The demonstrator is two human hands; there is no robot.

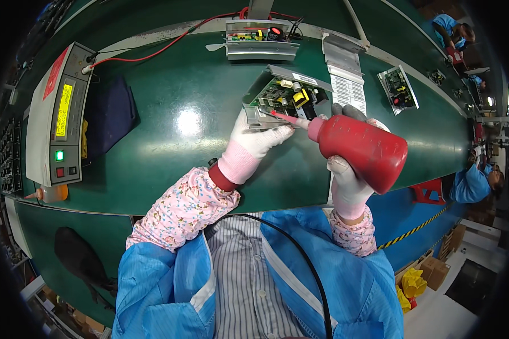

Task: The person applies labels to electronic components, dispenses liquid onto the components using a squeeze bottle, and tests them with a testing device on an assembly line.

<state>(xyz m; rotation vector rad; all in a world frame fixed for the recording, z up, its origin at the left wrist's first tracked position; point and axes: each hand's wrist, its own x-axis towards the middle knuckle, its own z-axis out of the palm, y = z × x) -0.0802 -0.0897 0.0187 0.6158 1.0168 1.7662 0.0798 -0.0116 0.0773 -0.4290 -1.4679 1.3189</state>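
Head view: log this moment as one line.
left hand: holding metal-framed circuit board | right hand: gripping red squeeze bottle | nozzle: tip at board, contact unclear | boxy instrument: green light lit

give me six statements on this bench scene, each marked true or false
1. The left hand holds the board. True.
2. Only the left hand holds something. False: the right hand holds the bottle.
3. The bottle points away from the board. False: its nozzle points toward it.
4. The screen on the meter is lit. True.
5. The cloth lies right of the meter. True.
6. The tabletop is white. False: the bench is green.
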